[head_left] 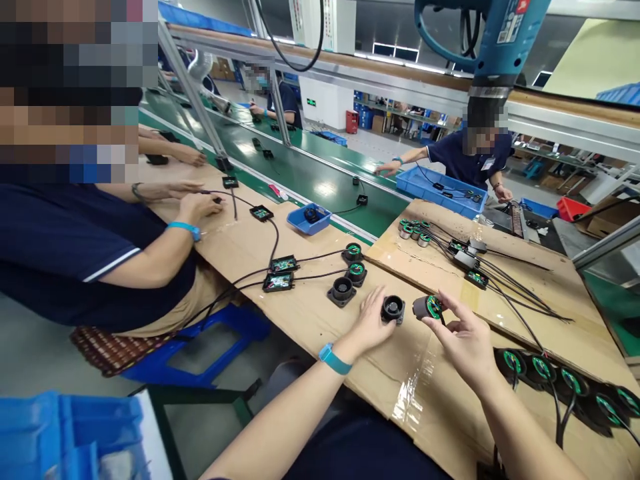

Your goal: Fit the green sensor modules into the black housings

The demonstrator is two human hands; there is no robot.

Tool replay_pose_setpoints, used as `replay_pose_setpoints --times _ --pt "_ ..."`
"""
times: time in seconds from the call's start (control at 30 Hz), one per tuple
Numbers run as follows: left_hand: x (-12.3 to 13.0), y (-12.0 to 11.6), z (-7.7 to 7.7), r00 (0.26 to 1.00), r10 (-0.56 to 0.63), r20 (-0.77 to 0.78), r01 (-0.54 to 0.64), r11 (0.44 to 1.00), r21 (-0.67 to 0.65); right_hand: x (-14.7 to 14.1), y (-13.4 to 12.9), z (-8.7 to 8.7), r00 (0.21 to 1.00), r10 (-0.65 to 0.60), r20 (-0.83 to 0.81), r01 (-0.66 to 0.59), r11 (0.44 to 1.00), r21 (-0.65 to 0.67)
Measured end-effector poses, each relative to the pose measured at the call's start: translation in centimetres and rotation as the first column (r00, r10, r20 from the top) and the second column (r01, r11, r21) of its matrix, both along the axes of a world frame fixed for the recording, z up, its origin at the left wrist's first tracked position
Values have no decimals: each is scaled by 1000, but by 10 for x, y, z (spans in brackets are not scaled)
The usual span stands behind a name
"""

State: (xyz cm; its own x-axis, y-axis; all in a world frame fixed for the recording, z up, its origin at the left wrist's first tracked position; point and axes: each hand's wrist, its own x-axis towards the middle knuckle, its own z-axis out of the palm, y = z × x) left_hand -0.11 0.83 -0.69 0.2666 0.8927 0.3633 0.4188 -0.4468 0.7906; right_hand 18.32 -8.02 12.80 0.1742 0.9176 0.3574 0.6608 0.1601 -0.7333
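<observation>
My left hand has its thumb and fingers round a black round housing with a square flange, which rests on the cardboard with its hollow side up. Between the thumb and fingers of my right hand is a black cylindrical part with a green circuit board on its end. It is held tilted just right of the housing, apart from it. Another black housing sits to the left of my left hand. Behind it, two housings with green boards have cables running to small open black boxes.
Several cabled round parts stand at the right. Further back lie silver cylinders with long cables. A blue bin stands by the green conveyor. A power tool hangs overhead. Co-workers sit at left and across.
</observation>
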Motion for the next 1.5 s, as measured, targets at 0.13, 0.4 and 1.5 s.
replay_pose_setpoints --times 0.13,0.4,1.5 --pt "16 -5 -2 968 243 -66 -247 967 -62 3 6 -17 1000 3 -4 -3 998 -55" --pt "22 -6 1 992 119 -52 -118 993 18 5 23 -48 1000 15 19 -15 1000 -26" --pt "15 -14 -9 984 -50 168 40 997 67 -53 18 -62 855 45 517 63 980 -190"
